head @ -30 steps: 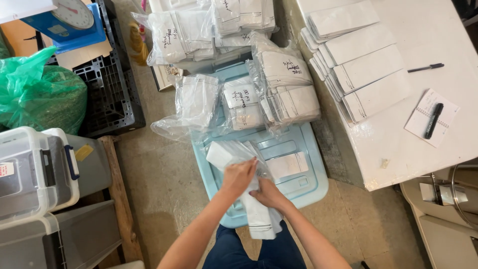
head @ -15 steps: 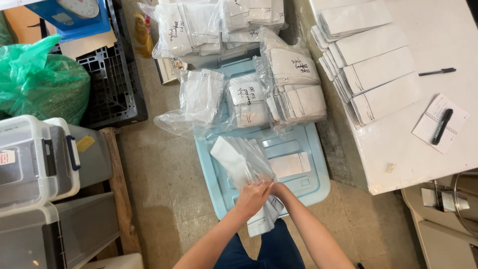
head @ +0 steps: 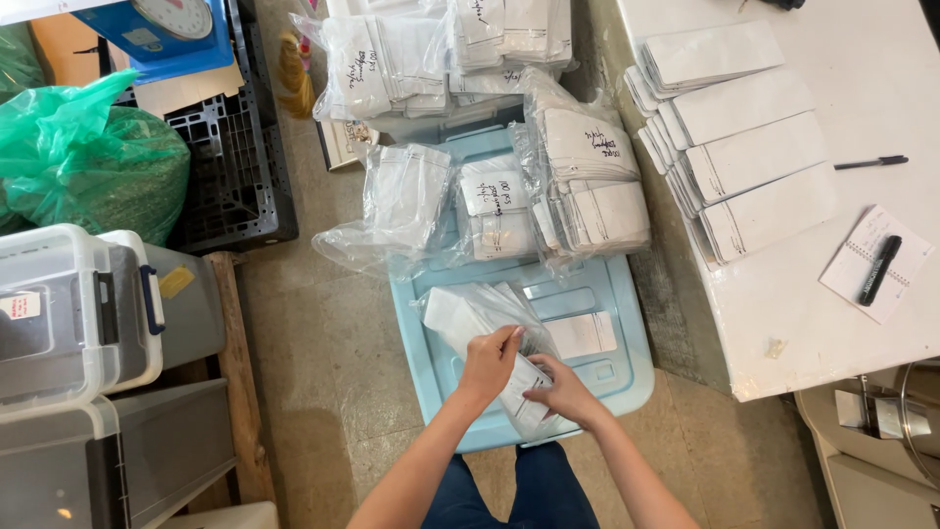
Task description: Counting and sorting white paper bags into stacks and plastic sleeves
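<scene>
A clear plastic bag of flat white pouches (head: pixel 470 315) lies on a light blue bin lid (head: pixel 615 294) in front of me. My left hand (head: pixel 490 360) pinches the open end of this bag from above. My right hand (head: pixel 563 394) grips white pouches at the bag's near end, right beside the left hand. A loose white pouch (head: pixel 582 335) lies flat on the lid to the right of my hands.
Several more bags of white pouches (head: pixel 587 176) are piled at the lid's far end. A white table (head: pixel 881 108) on the right holds rows of white pouches (head: pixel 744 147), a pen (head: pixel 869 163) and a notepad (head: pixel 876 264). Plastic storage bins (head: pixel 78 313), a black crate (head: pixel 235 167) and a green bag (head: pixel 93 162) stand left.
Both hands have drawn toward me along the bag and come together at its near end. The view has shifted slightly.
</scene>
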